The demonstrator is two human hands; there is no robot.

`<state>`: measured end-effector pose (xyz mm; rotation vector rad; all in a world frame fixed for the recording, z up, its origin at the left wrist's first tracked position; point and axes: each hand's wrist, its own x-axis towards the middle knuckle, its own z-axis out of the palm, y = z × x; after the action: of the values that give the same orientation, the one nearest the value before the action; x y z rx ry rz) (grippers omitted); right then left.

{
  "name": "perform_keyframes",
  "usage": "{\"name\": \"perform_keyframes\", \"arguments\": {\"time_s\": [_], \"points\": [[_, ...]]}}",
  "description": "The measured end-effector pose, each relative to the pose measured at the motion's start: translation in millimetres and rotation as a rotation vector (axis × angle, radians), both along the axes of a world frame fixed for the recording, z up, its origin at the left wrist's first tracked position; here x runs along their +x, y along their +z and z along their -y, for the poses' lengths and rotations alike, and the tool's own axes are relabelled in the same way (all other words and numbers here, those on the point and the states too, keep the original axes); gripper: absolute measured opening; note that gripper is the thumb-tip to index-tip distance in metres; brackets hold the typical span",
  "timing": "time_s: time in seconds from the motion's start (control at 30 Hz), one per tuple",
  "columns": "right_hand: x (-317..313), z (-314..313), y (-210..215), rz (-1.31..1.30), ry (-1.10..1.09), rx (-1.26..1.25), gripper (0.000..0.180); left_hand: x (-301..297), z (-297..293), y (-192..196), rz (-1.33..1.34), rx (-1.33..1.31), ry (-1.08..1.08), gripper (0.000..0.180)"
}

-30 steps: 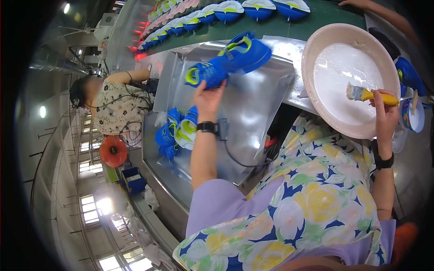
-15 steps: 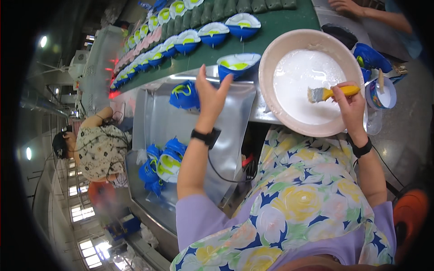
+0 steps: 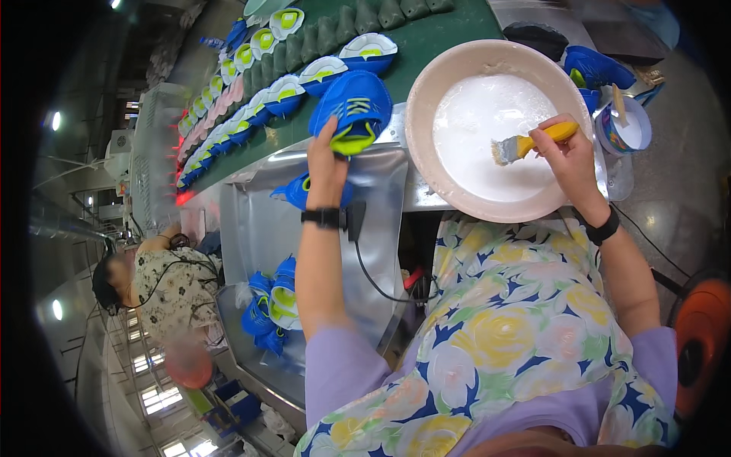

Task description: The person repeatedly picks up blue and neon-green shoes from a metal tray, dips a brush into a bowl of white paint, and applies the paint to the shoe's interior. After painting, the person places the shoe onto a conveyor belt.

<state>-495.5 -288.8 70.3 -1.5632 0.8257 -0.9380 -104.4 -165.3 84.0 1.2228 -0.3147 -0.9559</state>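
Observation:
My left hand (image 3: 327, 164) grips a blue shoe upper (image 3: 352, 110) with yellow-green trim, holding it over the near edge of the green conveyor belt (image 3: 426, 38). My right hand (image 3: 565, 152) holds a yellow-handled brush (image 3: 525, 145), whose bristles rest in the white glue inside a large pinkish basin (image 3: 426, 160). A second blue upper (image 3: 297, 192) lies on the metal tray just under my left wrist. Both wrists carry black bands.
A row of blue, white and yellow shoe pieces (image 3: 259, 103) runs along the belt to the far left. More blue uppers (image 3: 270, 301) lie piled in the steel tray (image 3: 247, 228). Another person (image 3: 164, 286) sits at left. A small glue pot (image 3: 624, 126) and blue shoes (image 3: 598, 68) stand right of the basin.
My left hand has lifted a blue upper from the tray up to the belt's edge. The brush has dipped lower into the basin's white glue.

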Motion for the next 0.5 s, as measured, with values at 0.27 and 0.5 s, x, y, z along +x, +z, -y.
{"name": "perform_keyframes", "arguments": {"time_s": [0.27, 0.5], "points": [[-3, 19, 29, -0.110, 0.125, 0.014, 0.023, -73, -157, -65, -0.124, 0.404, 0.285, 0.038], [28, 16, 41, -0.286, 0.381, -0.262, 0.021, -94, -140, -11, 1.492, 0.420, -0.149, 0.046]]}}
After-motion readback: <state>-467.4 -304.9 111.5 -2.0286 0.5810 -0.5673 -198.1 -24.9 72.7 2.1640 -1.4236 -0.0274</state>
